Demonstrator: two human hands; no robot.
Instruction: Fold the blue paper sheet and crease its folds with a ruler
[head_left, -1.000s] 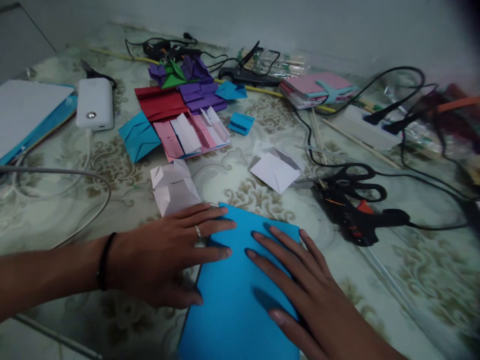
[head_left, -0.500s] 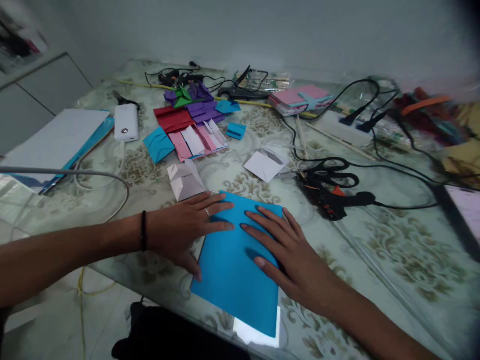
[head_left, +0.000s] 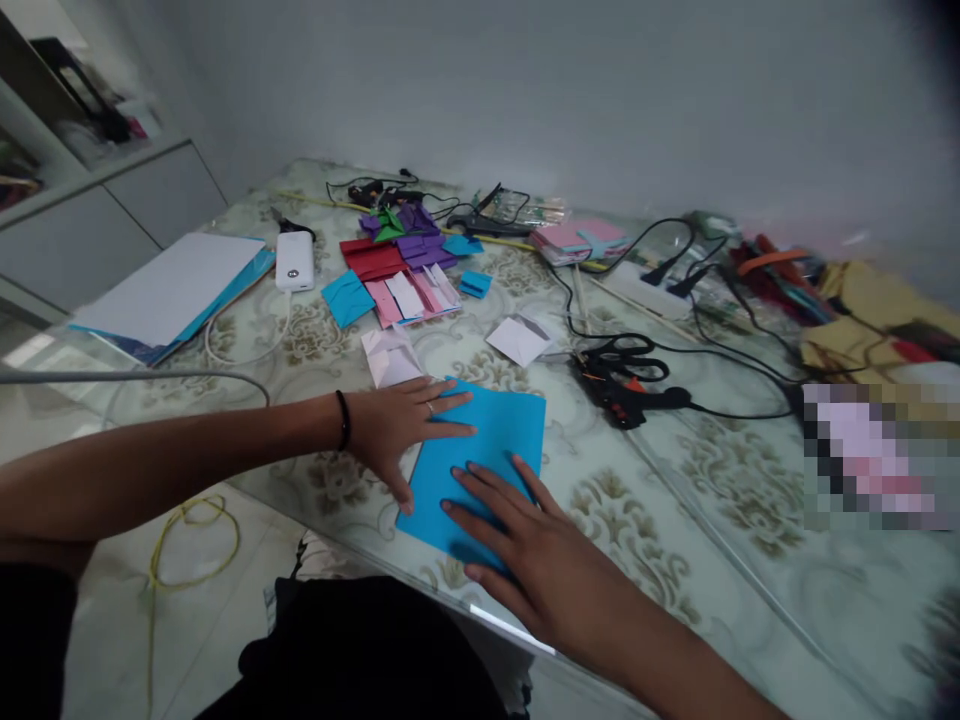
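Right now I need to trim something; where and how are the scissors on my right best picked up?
Probably by the handle loops, from above and the right: they point that way, away from the folded white paper. The black glue gun crowds the near side.

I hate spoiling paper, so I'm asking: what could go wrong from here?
The left hand lies right beside a folded white paper piece, so a nudge might crease it. The flat blue paper sheet might skew if the right hand, spread over it, pushes unevenly. The black corded glue gun lies to the sheet's right; if hot, which I cannot tell, it could burn a stray hand.
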